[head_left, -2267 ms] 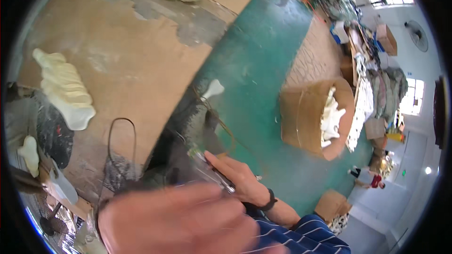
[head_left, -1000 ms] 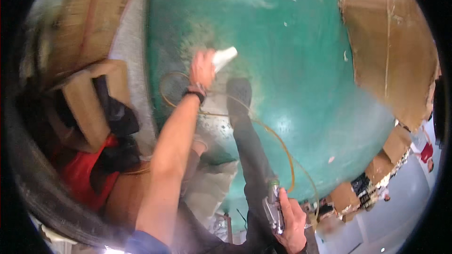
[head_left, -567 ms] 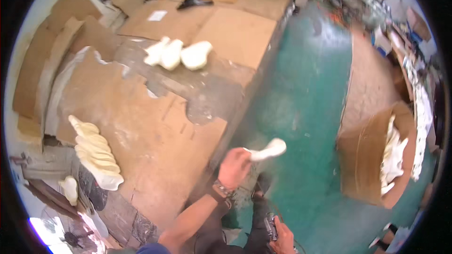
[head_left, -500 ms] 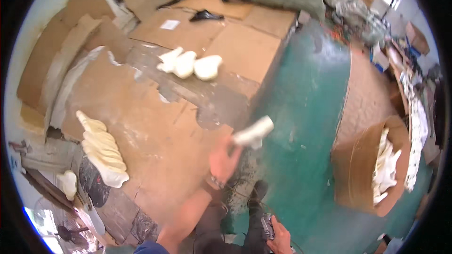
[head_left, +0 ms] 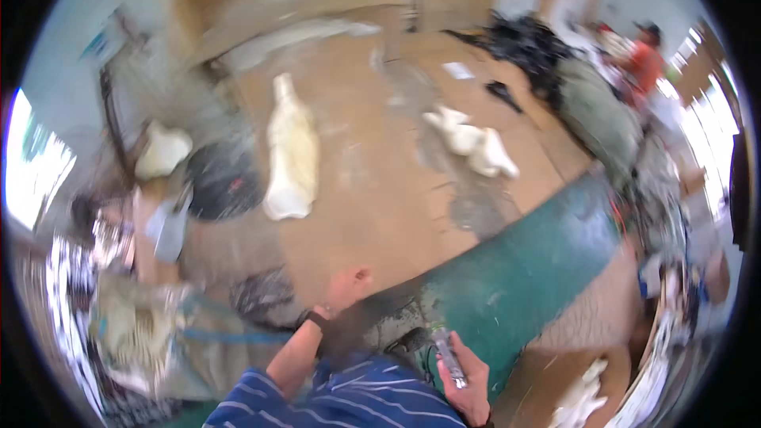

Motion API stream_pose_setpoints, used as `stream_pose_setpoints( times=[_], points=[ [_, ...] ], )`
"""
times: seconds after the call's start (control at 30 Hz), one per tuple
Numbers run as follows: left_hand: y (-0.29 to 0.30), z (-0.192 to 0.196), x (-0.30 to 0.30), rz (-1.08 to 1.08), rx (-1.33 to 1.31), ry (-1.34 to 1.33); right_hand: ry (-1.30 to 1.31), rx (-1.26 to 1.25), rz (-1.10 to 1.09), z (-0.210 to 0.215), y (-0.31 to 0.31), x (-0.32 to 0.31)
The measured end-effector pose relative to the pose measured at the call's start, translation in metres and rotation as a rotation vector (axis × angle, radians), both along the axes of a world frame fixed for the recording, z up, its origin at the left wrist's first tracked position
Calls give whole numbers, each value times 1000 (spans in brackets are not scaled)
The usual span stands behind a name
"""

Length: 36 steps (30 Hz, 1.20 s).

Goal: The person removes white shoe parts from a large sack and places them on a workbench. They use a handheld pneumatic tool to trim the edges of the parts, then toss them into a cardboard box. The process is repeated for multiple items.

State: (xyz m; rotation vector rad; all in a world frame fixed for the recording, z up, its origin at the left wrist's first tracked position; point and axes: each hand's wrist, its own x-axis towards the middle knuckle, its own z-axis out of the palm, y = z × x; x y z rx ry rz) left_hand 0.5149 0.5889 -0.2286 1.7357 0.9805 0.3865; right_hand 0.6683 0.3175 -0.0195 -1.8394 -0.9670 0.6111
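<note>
My left hand (head_left: 349, 287), a dark band at its wrist, is over the near edge of the cardboard-covered table. Its fingers look curled with nothing visible in them, though the hand is slightly blurred. At the lower right, my right hand (head_left: 472, 380) grips a slim silver-grey hand tool (head_left: 449, 361); its exact kind is not clear. A row of cream-white moulded pieces (head_left: 292, 154) lies left of centre on the table. A smaller group of similar white pieces (head_left: 472, 143) lies farther right.
An open cardboard box (head_left: 519, 404) with white pieces stands at the lower right on the green floor (head_left: 507, 269). A light sack (head_left: 143, 341) is at the lower left. Black plastic (head_left: 527, 47) and a large grey-green bundle (head_left: 598, 111) lie far right, near a person in red (head_left: 644, 67).
The white piece that was in my left hand is gone from it, and that hand has drawn back. The view has swung left. My right hand still grips the tool.
</note>
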Motion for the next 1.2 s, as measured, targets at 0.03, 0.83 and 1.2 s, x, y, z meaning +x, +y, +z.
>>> stream_pose_setpoints(
  times=[0.03,0.83,1.2],
  points=[
    [8,-35,-36,75,44,17,-83,23,72,19,8,-8],
    [264,-100,-147,533,397,-18,-279,-53,333,75,132,-115],
    [214,2,-96,427,349,-146,-219,-142,317,76,141,-117]
  ],
)
